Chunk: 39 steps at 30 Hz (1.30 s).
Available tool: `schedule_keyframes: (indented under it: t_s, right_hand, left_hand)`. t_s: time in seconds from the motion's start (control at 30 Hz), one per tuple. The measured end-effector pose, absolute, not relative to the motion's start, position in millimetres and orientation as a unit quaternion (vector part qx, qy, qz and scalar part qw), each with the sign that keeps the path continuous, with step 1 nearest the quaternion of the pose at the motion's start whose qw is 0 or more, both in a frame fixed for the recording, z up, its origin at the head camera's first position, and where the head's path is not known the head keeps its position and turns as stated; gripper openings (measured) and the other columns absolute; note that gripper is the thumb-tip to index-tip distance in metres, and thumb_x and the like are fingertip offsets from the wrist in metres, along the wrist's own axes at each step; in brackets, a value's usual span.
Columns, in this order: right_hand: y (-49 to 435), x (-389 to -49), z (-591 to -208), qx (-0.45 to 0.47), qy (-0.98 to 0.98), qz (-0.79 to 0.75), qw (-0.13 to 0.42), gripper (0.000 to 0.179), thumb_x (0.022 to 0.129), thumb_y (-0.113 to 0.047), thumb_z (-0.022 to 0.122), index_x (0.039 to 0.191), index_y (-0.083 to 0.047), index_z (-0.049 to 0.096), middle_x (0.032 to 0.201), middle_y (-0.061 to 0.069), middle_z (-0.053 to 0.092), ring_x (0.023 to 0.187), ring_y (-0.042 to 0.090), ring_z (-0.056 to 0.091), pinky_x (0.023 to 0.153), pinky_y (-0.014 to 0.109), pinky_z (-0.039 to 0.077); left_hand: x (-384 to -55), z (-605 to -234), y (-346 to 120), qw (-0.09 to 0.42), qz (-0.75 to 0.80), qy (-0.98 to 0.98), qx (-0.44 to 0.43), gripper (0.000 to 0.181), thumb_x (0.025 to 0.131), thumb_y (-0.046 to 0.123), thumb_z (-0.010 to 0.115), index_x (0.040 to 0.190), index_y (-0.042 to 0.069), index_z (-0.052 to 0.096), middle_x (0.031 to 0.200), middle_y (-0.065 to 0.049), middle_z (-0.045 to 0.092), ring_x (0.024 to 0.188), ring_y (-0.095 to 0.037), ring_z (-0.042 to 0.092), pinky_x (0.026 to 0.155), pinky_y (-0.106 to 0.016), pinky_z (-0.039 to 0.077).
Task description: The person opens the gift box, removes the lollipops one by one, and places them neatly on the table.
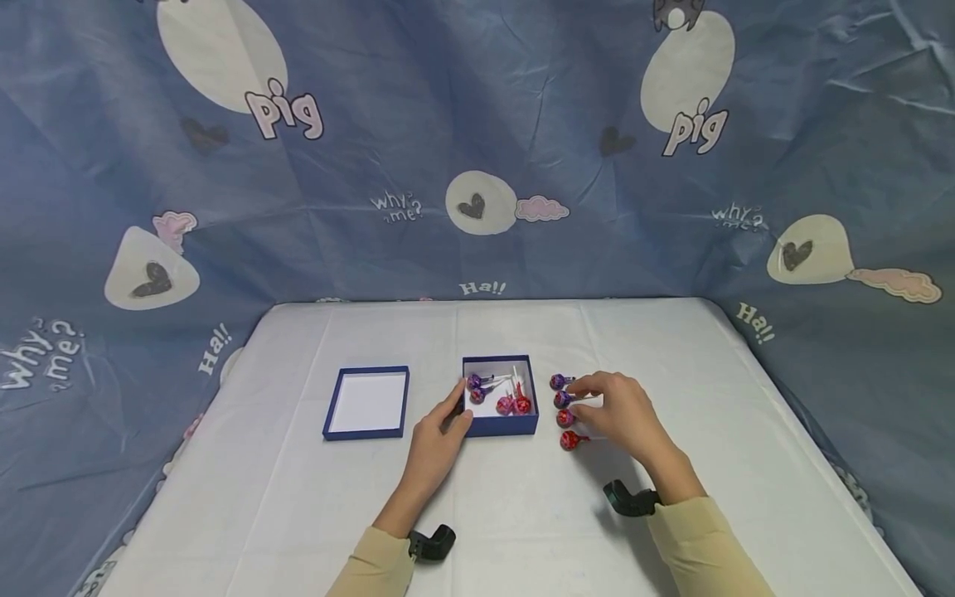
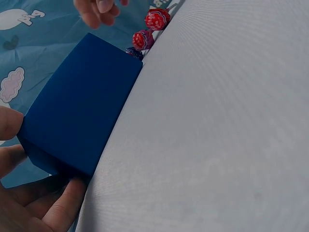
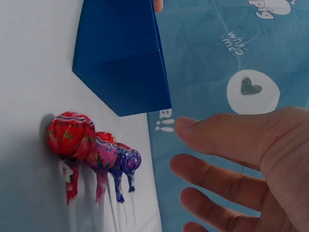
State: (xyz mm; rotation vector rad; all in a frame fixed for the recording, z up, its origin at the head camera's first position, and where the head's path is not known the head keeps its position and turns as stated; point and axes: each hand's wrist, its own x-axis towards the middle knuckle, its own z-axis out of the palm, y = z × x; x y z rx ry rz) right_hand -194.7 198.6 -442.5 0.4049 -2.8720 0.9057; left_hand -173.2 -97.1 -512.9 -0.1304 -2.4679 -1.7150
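Note:
An open blue box (image 1: 503, 425) with a white inside stands mid-table. In it lie several lollipops, purple ones (image 1: 476, 383) on the left and a pink one (image 1: 505, 405) beside a red one (image 1: 522, 404) on the right. My left hand (image 1: 434, 444) grips the box at its left side, thumb at the near corner. Right of the box a column of lollipops lies on the cloth: red (image 1: 570, 440) nearest, then pink (image 1: 565, 418), then purple (image 1: 558, 381). My right hand (image 1: 621, 414) hovers over their sticks, thumb and fingers apart, holding nothing in the right wrist view (image 3: 270, 164).
A blue-rimmed lid (image 1: 367, 402), white inside up, lies left of the box. White cloth (image 1: 507, 514) covers the table. Behind it and at the sides hangs a blue printed curtain (image 1: 418, 99). Each wrist wears a black camera (image 1: 433, 544).

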Motion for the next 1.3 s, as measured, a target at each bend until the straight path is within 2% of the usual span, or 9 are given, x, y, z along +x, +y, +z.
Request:
schedule_keyframes:
  t_s: [0.17,0.43,0.67,0.9,1.1,1.3]
  right_hand:
    - [194.1,-197.4,-440.1,0.136,-0.943,0.299,0.050,0.026,0.083,-0.015,0.081,0.109,-0.015,0.079,0.114,0.001,0.073,0.109,0.028,0.065,0.092,0.052,0.051]
    - [185.9,-204.5,-433.1,0.154,-0.939,0.304,0.056,0.022,0.084,-0.017,0.081,0.106,-0.019,0.080,0.107,-0.004,0.074,0.103,0.026,0.065,0.088,0.049,0.051]
    - [172.8,-212.2,-423.3,0.177,-0.928,0.320,0.071,0.024,0.083,-0.016,0.083,0.106,-0.018,0.079,0.104,-0.003,0.074,0.102,0.025,0.067,0.091,0.049,0.050]
    - [159.9,-219.6,-422.3,0.172,-0.924,0.338,0.054,0.023,0.085,-0.017,0.081,0.108,-0.017,0.079,0.107,-0.003,0.073,0.098,0.025,0.067,0.083,0.044,0.054]
    - [150.6,-226.7,-427.2,0.169,-0.918,0.358,0.040,0.024,0.086,-0.015,0.080,0.109,-0.018,0.079,0.111,-0.004,0.072,0.100,0.027,0.065,0.077,0.039,0.055]
    - [143.1,-236.3,-432.9,0.184,-0.912,0.365,0.039,0.024,0.085,-0.013,0.079,0.108,-0.019,0.079,0.108,-0.005,0.073,0.101,0.026,0.065,0.080,0.041,0.055]
  left_hand:
    - [-173.3,-513.4,-96.9,0.067,-0.569,-0.818,-0.040,0.051,0.102,0.032,0.061,0.151,0.029,0.048,0.151,0.003,0.047,0.140,-0.022,0.043,0.116,-0.043,0.034]
    - [-173.0,-513.3,-97.2,0.068,-0.574,-0.815,-0.044,0.051,0.102,0.032,0.061,0.151,0.028,0.049,0.151,0.003,0.047,0.139,-0.022,0.044,0.115,-0.042,0.035]
    - [-173.3,-513.9,-97.5,0.068,-0.574,-0.815,-0.043,0.051,0.101,0.032,0.062,0.150,0.030,0.049,0.150,0.002,0.048,0.139,-0.023,0.044,0.115,-0.043,0.035]
    - [-173.8,-515.6,-98.2,0.054,-0.572,-0.818,-0.034,0.050,0.102,0.031,0.061,0.151,0.033,0.048,0.150,0.008,0.047,0.139,-0.017,0.043,0.116,-0.038,0.034]
    - [-173.7,-516.2,-99.3,0.064,-0.566,-0.821,-0.042,0.051,0.102,0.032,0.062,0.151,0.031,0.048,0.150,0.003,0.048,0.139,-0.020,0.044,0.116,-0.041,0.033]
    - [-173.7,-516.4,-100.0,0.067,-0.564,-0.822,-0.045,0.051,0.102,0.034,0.061,0.151,0.032,0.048,0.150,0.004,0.048,0.139,-0.020,0.044,0.116,-0.041,0.033]
